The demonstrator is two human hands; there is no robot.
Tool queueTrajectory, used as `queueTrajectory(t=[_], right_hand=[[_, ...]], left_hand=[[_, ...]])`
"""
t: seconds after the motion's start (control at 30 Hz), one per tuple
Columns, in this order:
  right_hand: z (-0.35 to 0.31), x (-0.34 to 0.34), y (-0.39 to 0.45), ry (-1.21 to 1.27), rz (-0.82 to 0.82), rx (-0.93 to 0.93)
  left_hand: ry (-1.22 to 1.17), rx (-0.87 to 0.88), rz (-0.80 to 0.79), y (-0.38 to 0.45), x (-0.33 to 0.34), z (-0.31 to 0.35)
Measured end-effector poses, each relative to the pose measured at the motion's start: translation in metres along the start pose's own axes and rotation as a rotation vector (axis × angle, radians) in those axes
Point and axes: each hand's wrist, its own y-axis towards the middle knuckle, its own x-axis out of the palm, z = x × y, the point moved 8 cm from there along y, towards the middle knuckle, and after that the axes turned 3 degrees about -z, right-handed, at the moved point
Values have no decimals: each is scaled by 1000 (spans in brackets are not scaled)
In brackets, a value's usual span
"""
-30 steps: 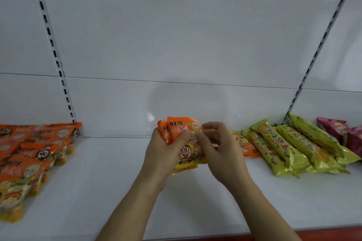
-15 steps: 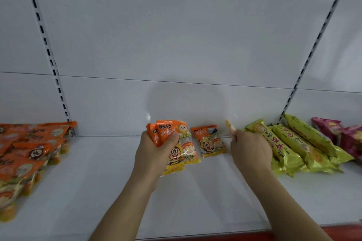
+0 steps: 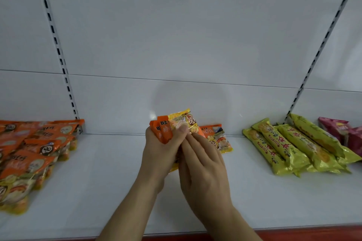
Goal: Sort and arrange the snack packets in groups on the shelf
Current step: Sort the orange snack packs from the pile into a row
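Right hand (image 3: 203, 170) is back at centre, against the left one; half a second ago it was out by the yellow packs. It comes with a packet (image 3: 184, 123) that now sits on top of the bunch (image 3: 162, 133), upside down, yellow end up. One orange packet (image 3: 217, 139) stayed on the shelf (image 3: 98, 191), lying flat just behind and right of the hands, same spot as before.

Left hand (image 3: 160, 152) grasps the bunch of orange packets, fingers wrapped round them, thumb pressed on the front near the top. Bunch is held upright above the middle of the shelf, not touching it. Orange tops stick out above the knuckles, a yellow bottom edge shows under the palm.

Right hand fingers lie fairly straight, tips on the front of the added packet beside the left thumb. Thumb is hidden behind the hand, so a pinch is possible but I cannot tell; it reads as pressing, not clenched.

Orange pile (image 3: 29, 152) fills the left end of the shelf, packets overlapping in rows, well apart from the hands. Yellow packs (image 3: 290, 146), four long ones, lie side by side at an angle on the right. Pink bags (image 3: 340, 133) sit at the far right edge, touching the yellow ones, partly cut off by the frame. White back panel (image 3: 186, 35) has two slotted uprights (image 3: 58, 53).
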Motion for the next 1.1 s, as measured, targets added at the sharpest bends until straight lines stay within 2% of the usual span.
queueTrajectory(t=[0.23,0.3,0.37,0.4,0.47,0.57,0.63,0.7,0.77,0.83,0.9,0.97,1.1], right_hand=[[-6,-12,1,274,32,63],[14,-16,9,275,15,345],[40,-5,7,367,-167,733],[50,5,3,467,-255,850],[56,10,2,614,-285,929],[62,6,9,938,-112,981],[68,-4,17,1111,17,963],[68,-17,31,1161,-43,847],[52,-23,41,1128,-352,668],[37,-20,44,794,-725,457],[34,-11,48,474,-885,341],[33,-8,57,363,-843,328],[32,-14,65,437,-553,345]], left_hand=[[23,-14,-18,6,-20,-5],[36,9,9,5,-24,0],[25,23,27,6,-29,3],[30,31,18,7,-31,4],[52,30,-54,8,-33,4],[87,4,-147,7,-34,1],[94,-19,-129,7,-40,-1],[101,-38,-93,10,-48,-2],[116,-59,-103,12,-56,-1],[132,-80,-189,12,-55,-2],[131,-88,-296,7,-47,1],[105,-96,-337,0,-39,3],[106,-67,-400,-13,-24,11]])
